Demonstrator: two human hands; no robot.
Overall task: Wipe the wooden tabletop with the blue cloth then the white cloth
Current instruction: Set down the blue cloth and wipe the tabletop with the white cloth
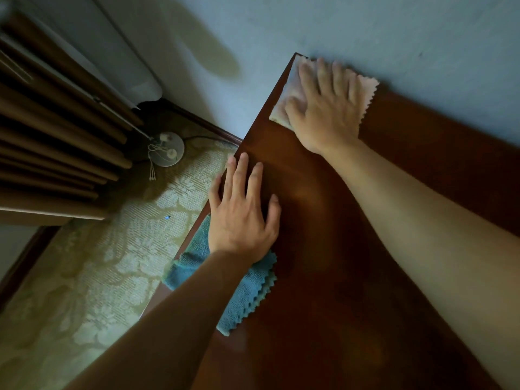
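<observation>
The dark wooden tabletop (323,220) runs from the lower middle up to the wall. My right hand (327,108) presses flat, fingers spread, on the white cloth (367,90) at the table's far corner against the wall. My left hand (243,212) rests flat on the wood at the left edge, fingers straight, one finger over the rim. The folded blue cloth (244,291) lies at that left edge, partly under my left wrist and forearm, one end hanging over the side.
A pale blue wall (365,29) bounds the table's far side. Patterned carpet (98,277) lies below on the left. Brown curtains (56,136) hang at the far left, with a round lamp base (167,149) and a cord on the floor.
</observation>
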